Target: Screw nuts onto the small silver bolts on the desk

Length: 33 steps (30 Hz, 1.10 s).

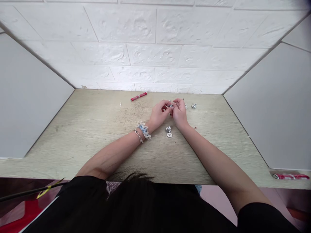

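Observation:
My left hand, with a scrunchie and a chain bracelet at its wrist, pinches a small shiny metal piece between thumb and fingers. Its exact kind is too small to make out. My right hand meets it from the other side, fingertips bent closed at the same piece; whether they grip anything else is hidden. Just below the hands, a small metal fastener stands on the table, touching or nearly touching a flat washer.
Beyond my right hand lies a silvery fastener, with another partly covered by the hand. A red marker-like tube rests near the white brick wall; a similar red tube is at the right front edge. Grey panels flank the wooden tabletop.

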Tool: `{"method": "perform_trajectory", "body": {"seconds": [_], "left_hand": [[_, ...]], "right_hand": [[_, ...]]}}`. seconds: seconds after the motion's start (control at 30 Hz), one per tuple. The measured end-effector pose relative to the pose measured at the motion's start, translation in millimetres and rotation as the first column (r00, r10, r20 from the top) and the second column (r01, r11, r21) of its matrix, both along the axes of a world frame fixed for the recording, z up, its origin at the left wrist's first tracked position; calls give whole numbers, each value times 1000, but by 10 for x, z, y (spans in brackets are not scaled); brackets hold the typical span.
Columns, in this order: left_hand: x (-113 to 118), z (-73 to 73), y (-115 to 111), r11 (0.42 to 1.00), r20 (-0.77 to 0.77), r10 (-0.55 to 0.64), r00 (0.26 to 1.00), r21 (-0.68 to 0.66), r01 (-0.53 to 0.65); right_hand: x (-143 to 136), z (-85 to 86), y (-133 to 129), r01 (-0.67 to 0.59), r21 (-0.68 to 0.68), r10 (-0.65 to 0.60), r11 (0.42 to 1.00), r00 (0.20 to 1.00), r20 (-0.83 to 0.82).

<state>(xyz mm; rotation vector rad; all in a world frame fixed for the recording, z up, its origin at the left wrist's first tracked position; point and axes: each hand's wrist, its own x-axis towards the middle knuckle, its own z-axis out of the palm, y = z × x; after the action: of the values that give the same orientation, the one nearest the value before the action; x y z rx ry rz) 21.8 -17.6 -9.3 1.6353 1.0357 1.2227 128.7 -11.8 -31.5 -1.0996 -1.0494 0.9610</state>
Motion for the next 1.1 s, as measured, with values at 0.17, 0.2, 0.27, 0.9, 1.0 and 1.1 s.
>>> {"method": "perform_trajectory", "body": {"seconds": [0.17, 0.2, 0.27, 0.9, 1.0, 1.1], "left_hand": [[4, -20, 6, 1000, 20, -19, 1000, -8, 20], [4, -23, 5, 1000, 18, -23, 1000, -3, 23], [6, -25, 0, 999, 12, -35, 999, 3, 34], [-8, 105, -37, 880, 431, -277, 859, -245, 407], [-29, 88, -30, 875, 413, -286, 865, -256, 412], [-44, 73, -18, 875, 398, -285, 872, -263, 407]], "right_hand": [[5, 77, -46, 70, -27, -72, 997, 994, -83], [9, 88, -54, 78, -34, -80, 996, 993, -84], [10, 106, -67, 95, -37, -98, 995, 992, -81], [12, 90, -38, 19, -130, -42, 991, 983, -177], [19, 61, -26, 2, -108, -21, 994, 983, -180], [22, 54, -29, 11, -106, -29, 994, 985, -168]]}}
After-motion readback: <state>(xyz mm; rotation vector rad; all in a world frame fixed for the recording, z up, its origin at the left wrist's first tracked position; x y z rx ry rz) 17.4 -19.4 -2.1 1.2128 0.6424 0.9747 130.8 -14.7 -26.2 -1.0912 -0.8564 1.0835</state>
